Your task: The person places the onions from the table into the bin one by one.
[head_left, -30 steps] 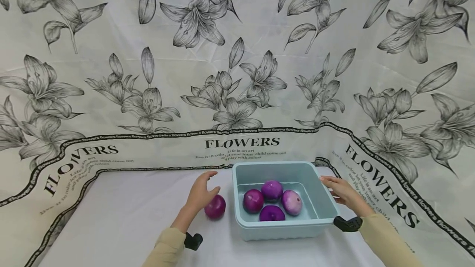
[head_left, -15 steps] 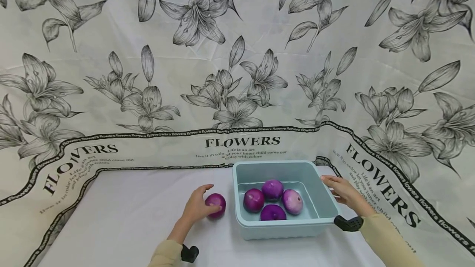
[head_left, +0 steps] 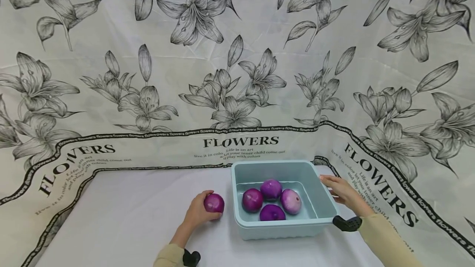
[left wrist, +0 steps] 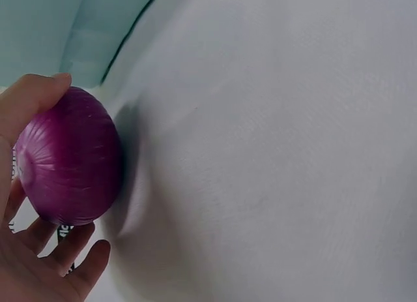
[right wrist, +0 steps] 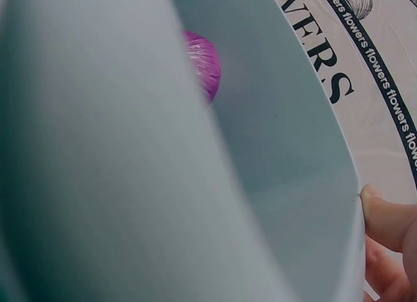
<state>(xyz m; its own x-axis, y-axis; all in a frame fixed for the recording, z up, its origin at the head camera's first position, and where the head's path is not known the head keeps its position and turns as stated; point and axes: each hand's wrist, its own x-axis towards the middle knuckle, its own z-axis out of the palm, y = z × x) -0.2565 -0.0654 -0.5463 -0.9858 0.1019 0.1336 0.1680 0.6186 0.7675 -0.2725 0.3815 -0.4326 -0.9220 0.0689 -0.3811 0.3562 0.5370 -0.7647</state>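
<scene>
My left hand (head_left: 198, 213) grips a purple-red onion (head_left: 214, 203) on the white cloth, left of a light blue plastic bin (head_left: 282, 232). In the left wrist view the thumb lies over one side of the onion (left wrist: 73, 162), with the fingers curled round the other. Several more purple onions (head_left: 271, 188) sit together on the bin's floor. At the bin's right side, my right hand (head_left: 345, 193) holds the rim. The right wrist view has that thumb on the edge of the bin (right wrist: 280, 126) and the fingers outside, below it; most of the onions there are hidden.
White cloth (head_left: 130, 217) covers the table. Behind and at both sides hangs a white curtain (head_left: 237, 94) with grey lilies and "FLOWERS" lettering. A black wrist strap piece (head_left: 346, 223) shows near the bin's right front corner.
My left hand, first spread above and behind the onion, came down beside it and closed round it. The right hand kept its hold on the bin.
</scene>
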